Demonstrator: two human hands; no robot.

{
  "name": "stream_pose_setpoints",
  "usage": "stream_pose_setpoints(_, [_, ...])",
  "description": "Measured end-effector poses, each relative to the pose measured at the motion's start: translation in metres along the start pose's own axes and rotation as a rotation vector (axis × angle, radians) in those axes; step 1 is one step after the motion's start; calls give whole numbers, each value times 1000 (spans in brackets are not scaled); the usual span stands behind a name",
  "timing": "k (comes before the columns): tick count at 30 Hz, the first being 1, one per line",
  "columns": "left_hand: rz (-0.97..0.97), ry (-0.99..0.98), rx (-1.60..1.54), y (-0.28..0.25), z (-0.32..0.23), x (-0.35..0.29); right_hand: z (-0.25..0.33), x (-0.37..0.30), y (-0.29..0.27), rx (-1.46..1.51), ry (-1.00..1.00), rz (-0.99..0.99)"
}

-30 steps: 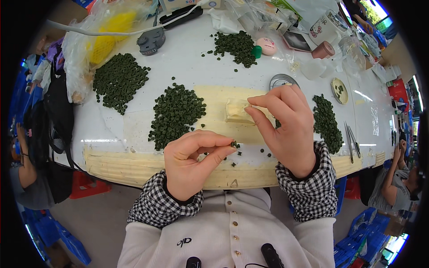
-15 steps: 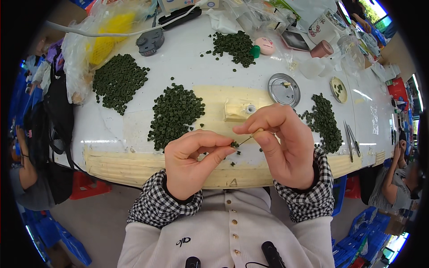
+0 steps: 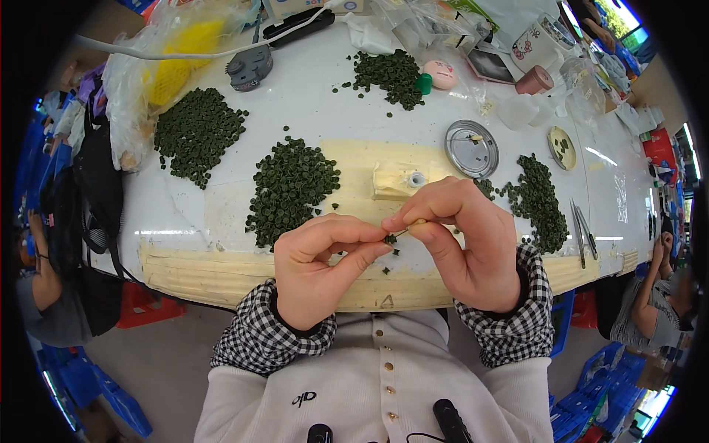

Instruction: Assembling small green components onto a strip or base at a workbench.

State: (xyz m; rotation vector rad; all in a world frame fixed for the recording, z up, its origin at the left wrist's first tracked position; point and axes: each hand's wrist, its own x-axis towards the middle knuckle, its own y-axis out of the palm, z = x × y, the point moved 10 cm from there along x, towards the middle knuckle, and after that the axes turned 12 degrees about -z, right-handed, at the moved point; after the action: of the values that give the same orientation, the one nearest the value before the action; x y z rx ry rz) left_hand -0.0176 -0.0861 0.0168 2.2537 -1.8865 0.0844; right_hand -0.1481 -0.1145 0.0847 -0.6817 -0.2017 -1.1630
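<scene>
My left hand (image 3: 325, 269) pinches a small dark green rubbery piece (image 3: 390, 239) between thumb and fingertips, over the table's near side. In my right hand (image 3: 476, 247), thumb and forefinger grip a thin needle-like tool (image 3: 402, 232) with a yellowish end. Its tip meets the green piece, and the two hands' fingertips almost touch. Just beyond them sits a block wrapped in yellowish tape (image 3: 390, 181), with a pale ring-shaped opening (image 3: 416, 179) on it. A heap of small round dark green pieces (image 3: 292, 192) lies beyond my left hand.
More green heaps lie at the far left (image 3: 198, 136), far middle (image 3: 388, 77) and right (image 3: 538, 203). A round metal lid (image 3: 473, 159) and a yellowish dish (image 3: 562, 148) hold loose bits. Tweezers (image 3: 581, 232) lie right. A pink-white round container (image 3: 441, 74) stands behind.
My right fingertips have moved left toward my left hand, so less of the thin tool shows between them. The left hand has hardly moved and keeps its pinch.
</scene>
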Motion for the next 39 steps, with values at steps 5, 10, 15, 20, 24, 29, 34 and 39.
stream_pose_setpoints(5, [2, -6, 1, 0, 0, 0, -4, -1, -3, 39, 35, -9])
stream_pose_setpoints(10, [2, -9, 21, -1, 1, 0, -15, 4, -37, -115, -33, -430])
stream_pose_setpoints(15, [-11, -13, 7, -2, 2, 0, -15, 10, -24, -476, -136, -295])
stream_pose_setpoints(20, [-22, -7, 0, -4, 1, 0, -4, 6, -26, -514, -122, -298])
stream_pose_setpoints(24, [-37, 3, -7, -6, 0, 0, 6, -11, -20, -345, -19, -183])
stream_pose_setpoints(29, [-52, -15, -25, -7, 2, 0, 1, -31, 2, -114, 73, -80])
stream_pose_setpoints(34, [-26, 94, 94, -6, -5, 1, 5, -31, 5, -137, -12, -72])
stream_pose_setpoints(39, [-10, 164, 161, -1, -13, 1, 2, -35, 4, -151, -37, -62])
